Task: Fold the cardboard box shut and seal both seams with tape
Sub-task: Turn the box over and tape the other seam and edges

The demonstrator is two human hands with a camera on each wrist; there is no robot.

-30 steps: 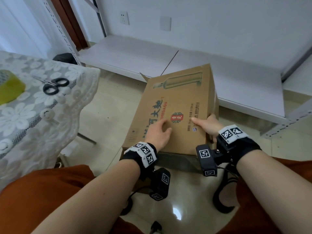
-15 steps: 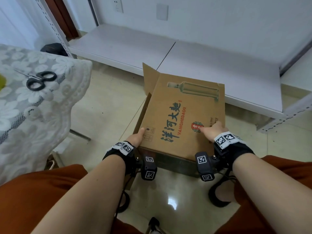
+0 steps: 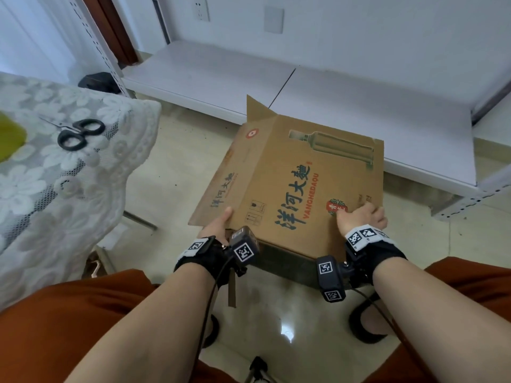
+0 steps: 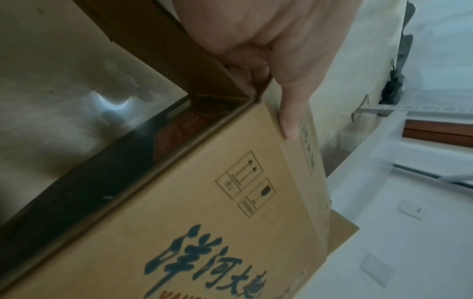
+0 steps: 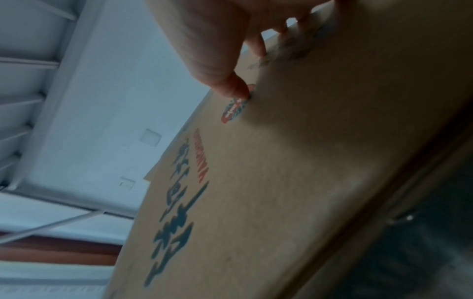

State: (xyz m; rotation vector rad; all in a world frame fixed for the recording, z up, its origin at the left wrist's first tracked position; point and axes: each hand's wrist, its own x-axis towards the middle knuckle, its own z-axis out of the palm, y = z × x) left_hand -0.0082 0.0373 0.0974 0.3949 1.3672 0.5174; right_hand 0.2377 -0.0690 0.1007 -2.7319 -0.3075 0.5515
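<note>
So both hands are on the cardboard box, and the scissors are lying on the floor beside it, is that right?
Not quite. The left hand and right hand do hold the cardboard box, but the scissors lie on the lace-covered table to the left, not on the floor. The head view shows this.

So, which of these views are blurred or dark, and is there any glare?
Head view: sharp and evenly lit, with a lamp glare on the floor and wide-angle bending at the edges. Left wrist view: dim, box print readable, glare on the floor. Right wrist view: darkest and blurred, box print smeared.
</note>
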